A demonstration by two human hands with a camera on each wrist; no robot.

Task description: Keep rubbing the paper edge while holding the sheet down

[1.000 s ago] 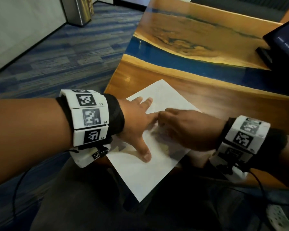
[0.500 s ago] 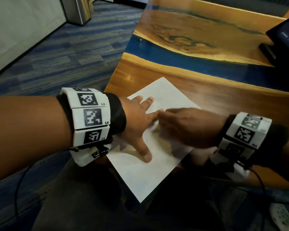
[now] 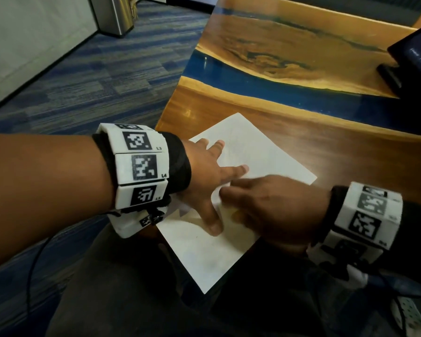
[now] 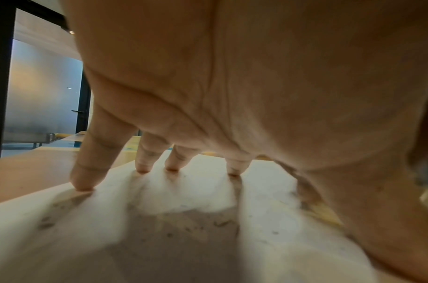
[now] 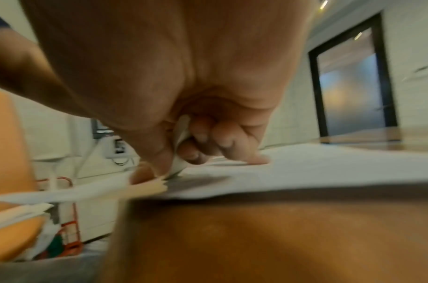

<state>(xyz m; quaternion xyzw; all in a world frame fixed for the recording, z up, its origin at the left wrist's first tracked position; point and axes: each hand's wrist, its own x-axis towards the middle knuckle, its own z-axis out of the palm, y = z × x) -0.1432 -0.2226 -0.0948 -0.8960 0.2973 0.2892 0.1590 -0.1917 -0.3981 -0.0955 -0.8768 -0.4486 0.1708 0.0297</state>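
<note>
A white sheet of paper (image 3: pixel 248 152) lies on the wooden table (image 3: pixel 350 154), its near corner hanging over the edge above my lap. My left hand (image 3: pixel 204 171) is spread on it, and in the left wrist view its fingertips (image 4: pixel 82 183) press straight down on the paper (image 4: pixel 183 191). My right hand (image 3: pixel 265 205) sits just right of the left thumb with its fingers curled. In the right wrist view, the right hand (image 5: pixel 183 76) pinches a small white object (image 5: pixel 177 164) between thumb and fingers, its lower end touching the paper (image 5: pixel 305 164).
A blue stripe (image 3: pixel 265 76) crosses the table beyond the paper. A dark screen (image 3: pixel 418 52) stands at the far right. A metal bin (image 3: pixel 114 15) stands on the carpet at the far left, beyond the table's left edge (image 3: pixel 170 105). A white shoe (image 3: pixel 408 314) shows at bottom right.
My right hand has slid a little toward me across the paper, below the left forefinger. The left hand stays spread on the sheet.
</note>
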